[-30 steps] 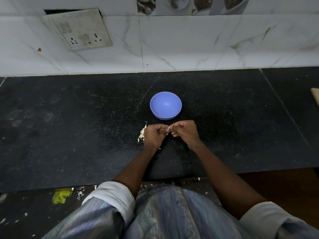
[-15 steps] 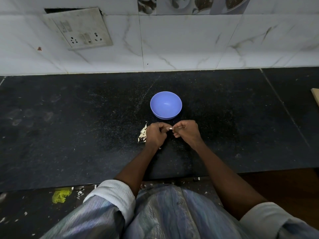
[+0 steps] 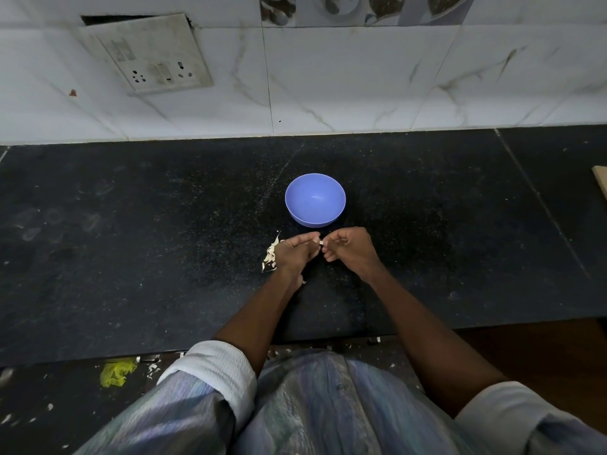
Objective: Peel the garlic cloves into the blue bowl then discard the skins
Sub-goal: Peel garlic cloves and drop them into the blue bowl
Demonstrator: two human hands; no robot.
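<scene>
A blue bowl (image 3: 315, 199) stands on the black counter (image 3: 164, 224), and no clove shows inside it. Just in front of it my left hand (image 3: 293, 252) and my right hand (image 3: 350, 249) meet fingertip to fingertip. Both pinch a small pale garlic clove (image 3: 320, 241), mostly hidden by the fingers. A little heap of pale garlic skins and cloves (image 3: 271, 254) lies on the counter against the left side of my left hand.
A tiled wall with a switch and socket plate (image 3: 149, 55) rises behind the counter. A wooden edge (image 3: 601, 183) pokes in at the far right. On the floor below the counter's front edge lie a yellow scrap (image 3: 115, 374) and white flecks.
Both hands stay together at the clove in front of the bowl. The fingers have shifted slightly as they work on it. The bowl and the heap have not moved.
</scene>
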